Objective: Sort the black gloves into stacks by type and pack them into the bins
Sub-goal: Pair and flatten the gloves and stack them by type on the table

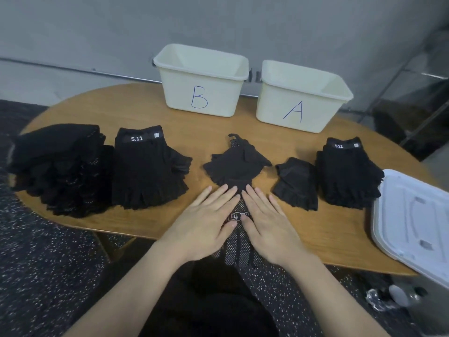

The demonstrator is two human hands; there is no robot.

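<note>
My left hand (206, 223) and my right hand (266, 221) lie flat, fingers straight, side by side on a dotted black glove (239, 242) at the table's near edge. Just beyond my fingertips sits a small loose pile of black gloves (237, 164). On the left are a big stack of dotted gloves (60, 166) and a stack of fingerless gloves (148, 166) labelled 5.11. On the right lie a single fingerless glove (297, 183) and another 5.11 stack (347, 171). Two cream bins stand at the back, marked B (201, 80) and A (301, 96); both look empty.
The oval wooden table (340, 242) carries everything. A white plastic lid (413, 220) rests on its right end, overhanging the edge. Dark speckled floor surrounds the table, and a grey wall rises behind the bins.
</note>
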